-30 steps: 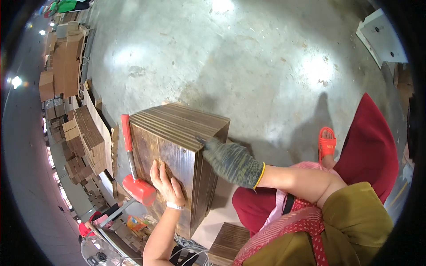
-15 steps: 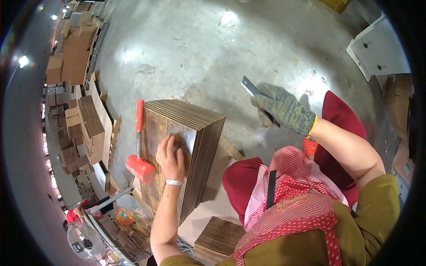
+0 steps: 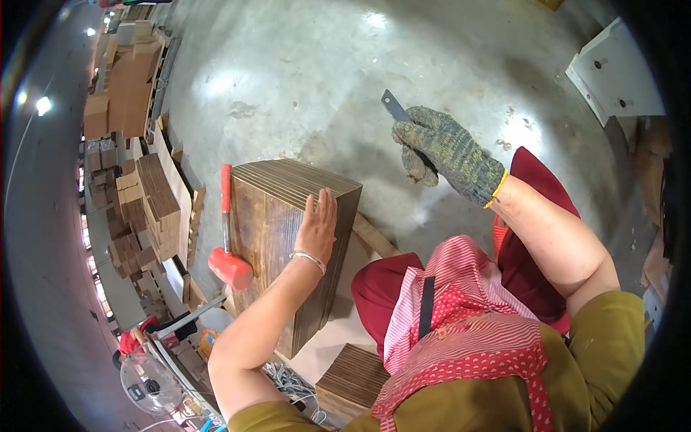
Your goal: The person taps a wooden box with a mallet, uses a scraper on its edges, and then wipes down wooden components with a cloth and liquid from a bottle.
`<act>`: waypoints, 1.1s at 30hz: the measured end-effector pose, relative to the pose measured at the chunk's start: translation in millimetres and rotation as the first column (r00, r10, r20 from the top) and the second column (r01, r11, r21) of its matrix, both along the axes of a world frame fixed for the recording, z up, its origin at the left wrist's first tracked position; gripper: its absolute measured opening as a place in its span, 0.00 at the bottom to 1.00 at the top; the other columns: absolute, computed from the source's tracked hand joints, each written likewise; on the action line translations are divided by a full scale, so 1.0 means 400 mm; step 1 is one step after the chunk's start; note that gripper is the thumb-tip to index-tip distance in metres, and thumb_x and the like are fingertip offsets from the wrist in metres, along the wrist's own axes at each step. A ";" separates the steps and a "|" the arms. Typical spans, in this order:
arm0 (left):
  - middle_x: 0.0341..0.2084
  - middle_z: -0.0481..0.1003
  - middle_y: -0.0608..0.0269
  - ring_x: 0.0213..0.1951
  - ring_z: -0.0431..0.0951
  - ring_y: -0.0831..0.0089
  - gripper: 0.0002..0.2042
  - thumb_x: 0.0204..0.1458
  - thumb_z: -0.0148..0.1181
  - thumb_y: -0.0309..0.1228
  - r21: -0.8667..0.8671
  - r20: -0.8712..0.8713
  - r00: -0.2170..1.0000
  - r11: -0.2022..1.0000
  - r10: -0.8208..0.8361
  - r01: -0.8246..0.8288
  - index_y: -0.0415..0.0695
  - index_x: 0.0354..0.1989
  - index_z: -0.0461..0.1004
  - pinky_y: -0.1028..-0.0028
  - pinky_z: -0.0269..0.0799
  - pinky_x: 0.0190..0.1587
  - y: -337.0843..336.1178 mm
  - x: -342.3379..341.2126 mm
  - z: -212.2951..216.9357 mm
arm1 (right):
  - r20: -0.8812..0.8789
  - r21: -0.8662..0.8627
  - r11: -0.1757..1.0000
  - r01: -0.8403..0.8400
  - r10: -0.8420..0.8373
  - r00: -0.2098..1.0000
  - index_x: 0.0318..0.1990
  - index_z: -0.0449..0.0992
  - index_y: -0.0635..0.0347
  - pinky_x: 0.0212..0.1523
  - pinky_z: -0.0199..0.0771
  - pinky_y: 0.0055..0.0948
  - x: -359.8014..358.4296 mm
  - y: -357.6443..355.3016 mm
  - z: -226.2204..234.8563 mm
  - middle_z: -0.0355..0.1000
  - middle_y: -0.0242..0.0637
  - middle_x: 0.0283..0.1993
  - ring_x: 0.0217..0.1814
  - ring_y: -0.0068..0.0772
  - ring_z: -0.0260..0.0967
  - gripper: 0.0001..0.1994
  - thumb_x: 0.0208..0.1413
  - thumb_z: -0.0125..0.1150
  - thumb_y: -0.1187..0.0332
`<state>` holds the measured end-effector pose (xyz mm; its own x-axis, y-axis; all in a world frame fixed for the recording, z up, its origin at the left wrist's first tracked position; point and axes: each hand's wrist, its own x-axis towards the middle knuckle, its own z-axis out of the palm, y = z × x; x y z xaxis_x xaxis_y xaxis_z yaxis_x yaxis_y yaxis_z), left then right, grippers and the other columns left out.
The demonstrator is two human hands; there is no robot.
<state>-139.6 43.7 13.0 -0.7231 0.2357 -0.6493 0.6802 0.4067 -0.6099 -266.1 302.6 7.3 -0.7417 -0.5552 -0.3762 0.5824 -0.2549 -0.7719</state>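
My bare left hand [image 3: 317,229] lies at the near right edge of a tall stack of brown wood-grain boards [image 3: 260,234], its fingers stretched out over the corner. Nothing shows in its grasp. On the top board a red mallet [image 3: 231,268] rests along the left side, its red grip toward the far end. My right hand [image 3: 455,153], in a grey-green knitted glove, is closed in the air to the right of the stack. From its fingers sticks a flat, dark metal blade [image 3: 394,106] with a small hole near the tip; its handle, if any, is hidden.
A smaller stack of brown boards [image 3: 353,378] stands near my lap, beside a bundle of grey cables [image 3: 288,381]. A clear-bladed fan [image 3: 150,383] is at lower left. Cartons and boards [image 3: 155,201] line the left, and a white panel [image 3: 617,75] stands at far right.
My left hand has slid right, from the top board to the stack's edge, and its fingers have straightened. My right hand with the blade has shifted slightly left and turned.
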 end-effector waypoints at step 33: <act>0.51 0.68 0.51 0.57 0.63 0.59 0.16 0.54 0.45 0.35 0.079 0.338 0.880 0.921 0.335 -0.381 0.45 0.49 0.71 0.60 0.60 0.54 0.069 -0.069 -0.407 | -0.138 0.111 0.991 0.071 -0.055 0.989 0.33 0.68 0.61 0.17 0.59 0.18 0.052 0.069 0.054 0.63 0.30 0.17 0.14 0.17 0.59 0.12 0.56 0.53 0.60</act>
<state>-167.3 71.4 -149.9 -0.5412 0.1036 -0.8345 0.6170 0.7233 -0.3103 -245.2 330.2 28.8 -0.8219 -0.4642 -0.3301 0.4574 -0.1924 -0.8682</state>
